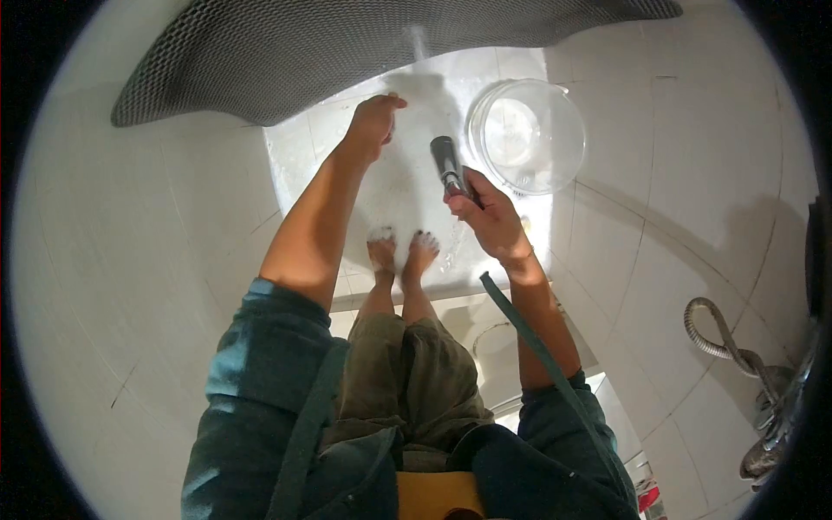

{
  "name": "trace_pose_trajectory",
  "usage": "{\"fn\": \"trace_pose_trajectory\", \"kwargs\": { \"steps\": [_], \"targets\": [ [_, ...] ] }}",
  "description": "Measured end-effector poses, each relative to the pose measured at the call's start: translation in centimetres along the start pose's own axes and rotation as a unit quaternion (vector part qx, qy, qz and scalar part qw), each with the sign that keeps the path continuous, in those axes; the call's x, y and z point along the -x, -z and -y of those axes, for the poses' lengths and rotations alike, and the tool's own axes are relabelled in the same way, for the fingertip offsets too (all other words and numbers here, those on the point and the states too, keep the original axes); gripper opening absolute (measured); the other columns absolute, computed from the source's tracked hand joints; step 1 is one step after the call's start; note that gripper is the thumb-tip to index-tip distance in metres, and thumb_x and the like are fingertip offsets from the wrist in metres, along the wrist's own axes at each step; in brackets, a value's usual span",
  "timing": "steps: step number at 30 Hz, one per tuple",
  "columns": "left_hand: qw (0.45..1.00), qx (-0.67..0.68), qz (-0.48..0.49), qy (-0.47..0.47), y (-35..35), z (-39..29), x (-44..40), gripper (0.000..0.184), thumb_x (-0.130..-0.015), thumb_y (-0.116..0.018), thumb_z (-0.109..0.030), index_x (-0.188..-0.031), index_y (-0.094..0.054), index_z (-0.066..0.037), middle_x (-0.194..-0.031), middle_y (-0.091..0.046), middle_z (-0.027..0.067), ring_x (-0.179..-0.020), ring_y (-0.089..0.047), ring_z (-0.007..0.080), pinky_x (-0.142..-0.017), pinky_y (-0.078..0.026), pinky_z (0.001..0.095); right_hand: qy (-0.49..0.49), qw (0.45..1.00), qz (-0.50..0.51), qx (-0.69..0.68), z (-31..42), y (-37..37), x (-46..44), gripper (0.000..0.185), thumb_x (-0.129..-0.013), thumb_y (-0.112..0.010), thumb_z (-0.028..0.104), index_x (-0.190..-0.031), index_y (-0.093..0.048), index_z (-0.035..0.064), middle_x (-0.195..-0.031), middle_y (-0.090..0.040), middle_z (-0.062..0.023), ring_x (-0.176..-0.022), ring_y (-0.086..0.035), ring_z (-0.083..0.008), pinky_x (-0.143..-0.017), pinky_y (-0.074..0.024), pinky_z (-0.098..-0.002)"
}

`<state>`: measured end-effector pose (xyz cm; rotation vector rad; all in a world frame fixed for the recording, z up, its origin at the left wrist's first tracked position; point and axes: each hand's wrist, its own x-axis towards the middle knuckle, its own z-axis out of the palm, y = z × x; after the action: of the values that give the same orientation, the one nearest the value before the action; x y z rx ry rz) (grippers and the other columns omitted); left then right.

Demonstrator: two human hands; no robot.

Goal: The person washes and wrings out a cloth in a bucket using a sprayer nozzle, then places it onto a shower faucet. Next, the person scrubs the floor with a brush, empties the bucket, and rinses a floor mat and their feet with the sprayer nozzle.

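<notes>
On my feed, the grey textured mat (286,56) stretches across the top. Beneath it, I see my left hand (374,126) with fingers loosely curled; I can't tell whether they pinch anything. To its right, my right hand (492,217) has its fingers wrapped around the lower part of the sprayer (445,158), its dark head projecting past them toward the mat. The clear plastic bucket (565,139) sits just beyond, on the white floor (299,160).

1. left arm (312,225) stretched forward, angled inward.
2. left hand (374,121) loosely curled, farther forward than the right.
3. right arm (548,329) angled inward.
4. right hand (492,217) closed in a grip.
</notes>
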<state>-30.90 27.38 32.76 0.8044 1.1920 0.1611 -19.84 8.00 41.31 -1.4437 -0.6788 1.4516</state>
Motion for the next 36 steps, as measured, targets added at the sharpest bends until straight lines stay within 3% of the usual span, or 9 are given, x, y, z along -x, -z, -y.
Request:
{"fn": "trace_pose_trajectory", "kwargs": {
  "steps": [3, 9, 11, 12, 14, 18, 20, 25, 36],
  "targets": [
    [0.994, -0.080, -0.072, 0.028, 0.4, 0.5, 0.9, 0.033, -0.090, -0.044, -0.040, -0.081, -0.052, -0.009, -0.049, -0.031, -0.0055, -0.039, -0.023, 0.0073, -0.039, -0.020, 0.0244, -0.010, 1.000, 0.010, 0.010, 0.1, 0.1, 0.1, 0.036, -0.086, -0.057, 0.022, -0.113, -0.049, -0.0003, -0.086, -0.053, 0.0004, -0.074, -0.045, -0.0063, -0.067, -0.0401, -0.0208],
    [0.996, -0.084, -0.027, -0.031, 0.7, 2.4, 0.8, 0.031, -0.090, -0.045, -0.038, -0.079, -0.050, -0.009, -0.057, -0.036, -0.0045, -0.046, -0.029, 0.0065, -0.044, -0.025, 0.0227, -0.016, 1.000, 0.003, -0.020, 0.8, 2.3, 1.1, 0.039, -0.086, -0.059, 0.020, -0.116, -0.047, -0.0020, -0.086, -0.051, 0.0006, -0.076, -0.043, -0.0067, -0.070, -0.0385, -0.0194],
    [0.996, -0.088, -0.012, -0.027, -0.2, 2.3, 1.3, 0.028, -0.089, -0.046, -0.036, -0.082, -0.051, -0.009, -0.060, -0.038, -0.0042, -0.049, -0.032, 0.0067, -0.047, -0.027, 0.0220, 0.002, 0.989, -0.136, 0.049, 1.4, 3.9, 2.0, 0.040, -0.086, -0.059, 0.021, -0.116, -0.047, -0.0011, -0.088, -0.054, -0.0009, -0.075, -0.046, -0.0074, -0.068, -0.0406, -0.0207],
    [0.995, -0.096, -0.009, -0.017, -0.4, 2.4, 1.5, 0.025, -0.088, -0.047, -0.034, -0.085, -0.052, -0.009, -0.063, -0.040, -0.0038, -0.052, -0.035, 0.0069, -0.049, -0.030, 0.0212, 0.082, 0.975, -0.184, -0.093, 1.6, 4.5, 2.4, 0.040, -0.085, -0.059, 0.022, -0.117, -0.047, -0.0001, -0.088, -0.055, -0.0022, -0.072, -0.047, -0.0078, -0.066, -0.0420, -0.0217],
    [0.993, -0.115, 0.010, -0.005, -0.7, 2.6, 1.8, 0.023, -0.087, -0.048, -0.032, -0.088, -0.053, -0.009, -0.066, -0.042, -0.0034, -0.055, -0.038, 0.0072, -0.053, -0.033, 0.0217, 0.164, 0.952, -0.248, -0.069, 3.1, 6.4, 3.8, 0.040, -0.087, -0.058, 0.025, -0.117, -0.046, 0.0010, -0.086, -0.054, -0.0023, -0.070, -0.048, -0.0077, -0.065, -0.0421, -0.0218],
    [0.990, -0.141, -0.015, 0.021, -1.0, 3.3, 3.1, 0.020, -0.083, -0.051, -0.024, -0.092, -0.055, -0.007, -0.071, -0.047, -0.0009, -0.061, -0.044, 0.0083, -0.058, -0.039, 0.0230, 0.154, 0.956, -0.243, -0.065, 3.8, 8.4, 5.4, 0.038, -0.088, -0.055, 0.028, -0.115, -0.047, 0.0018, -0.084, -0.053, -0.0020, -0.070, -0.047, -0.0070, -0.063, -0.0407, -0.0210],
    [0.986, -0.166, -0.005, 0.026, -0.8, 3.6, 3.2, 0.022, -0.084, -0.050, -0.027, -0.094, -0.054, -0.008, -0.075, -0.047, -0.0008, -0.065, -0.045, 0.0090, -0.062, -0.039, 0.0240, 0.039, 0.973, -0.223, -0.044, 3.0, 8.7, 5.7, 0.036, -0.089, -0.053, 0.031, -0.111, -0.049, 0.0028, -0.085, -0.053, -0.0021, -0.069, -0.047, -0.0074, -0.062, -0.0399, -0.0208],
    [0.976, -0.214, 0.000, 0.047, -0.1, 4.9, 3.2, 0.023, -0.085, -0.048, -0.030, -0.094, -0.054, -0.010, -0.079, -0.048, -0.0005, -0.069, -0.046, 0.0103, -0.066, -0.039, 0.0247, 0.146, 0.948, -0.276, -0.057, 3.9, 9.3, 7.2, 0.034, -0.089, -0.053, 0.031, -0.108, -0.048, 0.0038, -0.084, -0.052, -0.0020, -0.069, -0.046, -0.0077, -0.062, -0.0396, -0.0207],
    [0.979, -0.195, 0.013, 0.057, 0.6, 6.8, 3.1, 0.017, -0.087, -0.048, -0.024, -0.093, -0.055, -0.009, -0.075, -0.048, -0.0016, -0.066, -0.045, 0.0092, -0.061, -0.038, 0.0228, 0.145, 0.954, -0.258, -0.049, 3.9, 9.4, 7.3, 0.041, -0.087, -0.055, 0.037, -0.109, -0.049, 0.0026, -0.084, -0.051, -0.0030, -0.068, -0.046, -0.0077, -0.062, -0.0399, -0.0209]
  ]
}}
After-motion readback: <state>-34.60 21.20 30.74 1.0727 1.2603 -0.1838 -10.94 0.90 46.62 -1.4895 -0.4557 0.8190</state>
